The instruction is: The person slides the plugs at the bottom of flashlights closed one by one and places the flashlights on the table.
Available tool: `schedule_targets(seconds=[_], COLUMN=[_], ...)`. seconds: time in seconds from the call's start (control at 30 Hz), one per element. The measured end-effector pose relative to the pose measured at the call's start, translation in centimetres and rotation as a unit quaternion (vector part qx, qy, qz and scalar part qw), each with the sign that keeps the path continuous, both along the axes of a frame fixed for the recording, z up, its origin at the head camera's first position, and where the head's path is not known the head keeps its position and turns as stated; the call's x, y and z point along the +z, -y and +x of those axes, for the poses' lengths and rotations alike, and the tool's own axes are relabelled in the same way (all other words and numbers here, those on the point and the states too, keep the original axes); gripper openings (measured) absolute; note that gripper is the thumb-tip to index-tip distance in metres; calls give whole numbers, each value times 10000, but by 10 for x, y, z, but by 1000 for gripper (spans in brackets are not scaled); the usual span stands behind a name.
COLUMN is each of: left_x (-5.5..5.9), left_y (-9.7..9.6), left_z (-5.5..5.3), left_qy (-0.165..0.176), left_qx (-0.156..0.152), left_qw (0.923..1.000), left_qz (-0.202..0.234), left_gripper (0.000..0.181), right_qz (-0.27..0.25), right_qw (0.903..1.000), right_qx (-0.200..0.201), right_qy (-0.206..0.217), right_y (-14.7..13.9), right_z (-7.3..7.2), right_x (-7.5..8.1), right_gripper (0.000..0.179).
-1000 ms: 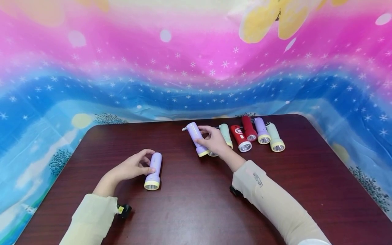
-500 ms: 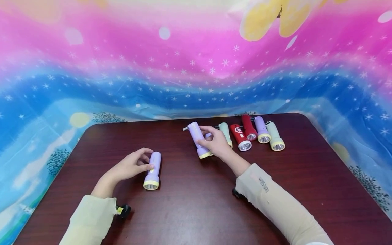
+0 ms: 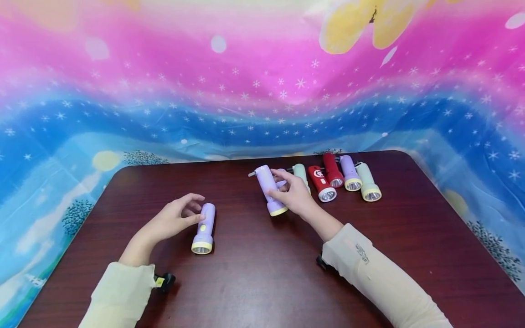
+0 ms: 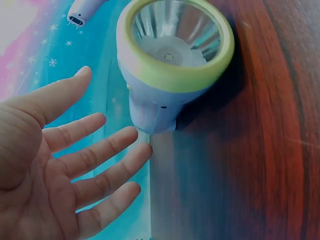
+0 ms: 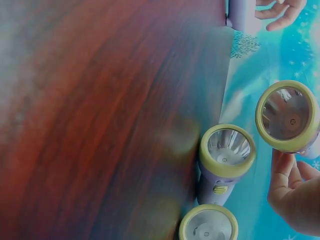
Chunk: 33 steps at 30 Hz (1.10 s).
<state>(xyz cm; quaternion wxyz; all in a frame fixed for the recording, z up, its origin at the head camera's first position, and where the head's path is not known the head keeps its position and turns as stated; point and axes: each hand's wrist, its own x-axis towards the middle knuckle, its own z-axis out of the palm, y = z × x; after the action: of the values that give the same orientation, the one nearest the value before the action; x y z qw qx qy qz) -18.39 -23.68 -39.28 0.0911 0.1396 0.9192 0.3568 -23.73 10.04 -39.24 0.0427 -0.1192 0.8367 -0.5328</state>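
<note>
Your lilac torches [image 3: 207, 228] have yellow rims. Your table [image 3: 246, 278] is red-brown woodgrain; backdrop [image 3: 246, 109] runs pink to blue, white snowflakes.

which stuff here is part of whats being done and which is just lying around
Likely part of the job:
held purple flashlight, in the right hand
leftmost purple flashlight, beside the left hand

Apparently just lying around:
partly hidden purple flashlight, behind the right hand
left green flashlight
white-rimmed red flashlight
dark red flashlight
rightmost purple flashlight
right green flashlight
</note>
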Motion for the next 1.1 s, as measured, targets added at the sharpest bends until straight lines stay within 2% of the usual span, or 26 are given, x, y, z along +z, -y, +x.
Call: schedule_targets(seconds=[0.33, 0.57, 0.87, 1.1], left_x=[3, 10, 15, 17], left_y=[-9, -25, -54, -75], left_z=[-2, -4, -4, -5], left_qy=[-369, -570, -739, -857], left_qx=[85, 57, 28, -75], left_qw=[9992, 9977, 9933, 9868], left_qz=[115, 357, 889, 1372], left_gripper=[42, 38, 33, 34], right_qz=[-281, -386, -353, -502], right_qw=[9996, 9988, 9989, 9978], right_qx=[-73, -285, -307, -383], right_qy=[1, 73, 59, 215], right_y=[-4, -8, -11, -12], right_z=[8, 16, 21, 25], right_x=[-3, -2, -4, -1], right_gripper=[66, 63, 63, 65])
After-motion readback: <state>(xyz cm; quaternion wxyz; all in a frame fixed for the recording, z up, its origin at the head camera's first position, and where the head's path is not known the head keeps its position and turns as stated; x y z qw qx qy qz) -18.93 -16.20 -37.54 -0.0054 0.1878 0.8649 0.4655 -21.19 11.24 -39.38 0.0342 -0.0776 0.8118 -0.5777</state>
